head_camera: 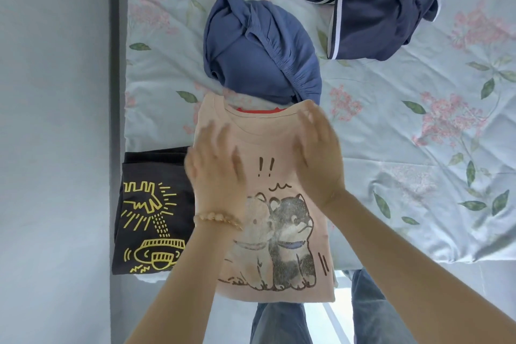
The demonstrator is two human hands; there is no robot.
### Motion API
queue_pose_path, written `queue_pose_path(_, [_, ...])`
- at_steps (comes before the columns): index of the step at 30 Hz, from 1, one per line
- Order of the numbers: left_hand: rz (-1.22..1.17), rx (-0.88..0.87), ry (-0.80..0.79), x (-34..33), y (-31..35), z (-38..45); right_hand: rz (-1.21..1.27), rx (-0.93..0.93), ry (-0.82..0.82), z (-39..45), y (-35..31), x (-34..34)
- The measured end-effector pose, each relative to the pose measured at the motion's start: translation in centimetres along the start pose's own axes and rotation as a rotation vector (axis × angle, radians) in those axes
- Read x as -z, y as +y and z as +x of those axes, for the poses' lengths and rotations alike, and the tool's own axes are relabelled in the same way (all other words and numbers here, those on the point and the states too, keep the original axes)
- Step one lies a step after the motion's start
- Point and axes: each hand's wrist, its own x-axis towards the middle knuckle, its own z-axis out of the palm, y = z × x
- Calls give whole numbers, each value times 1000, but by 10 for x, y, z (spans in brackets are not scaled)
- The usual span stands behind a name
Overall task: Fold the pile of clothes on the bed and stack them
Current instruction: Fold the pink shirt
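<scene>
We are working on the peach T-shirt (276, 198) with the two cartoon dogs, which is lying at the near edge of the bed (391, 126), sides already folded in so that it forms a tall rectangle. Its long axis is running straight away from us, collar at the far end and hem hanging just over the edge nearest our legs.

Our left hand (215, 165) is lying flat on the upper left of the shirt, fingers spread and blurred, holding nothing. Our right hand (321, 153) is resting on the upper right near the collar, fingers straight and together; whether the thumb is tucking under the cloth we cannot tell.

Both hands are sitting at the collar end, so the next fold, as we judge it, is running along that long axis, one end meeting the other.

The folded black T-shirt (152, 215) with the yellow print is lying just to the left, touching the peach one, nearer our left hand. The blue shorts (257, 47) and the navy garment (371, 0) are waiting crumpled farther up.
</scene>
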Motion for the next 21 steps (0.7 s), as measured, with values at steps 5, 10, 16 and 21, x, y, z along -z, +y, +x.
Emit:
queue_pose_path(5, [221, -113, -431, -38, 1, -3, -225, 63, -303, -29, 8, -31])
queue_pose_path(10, [241, -41, -445, -62, -17, 11, -262, 55, -350, -9, 8, -51])
queue_pose_path(16, [190, -102, -375, -62, -14, 2, 232, -236, -148, 81, 24, -7])
queue_pose_path(21, [167, -80, -378, -67, -16, 4, 122, -672, -400, 166, 71, -17])
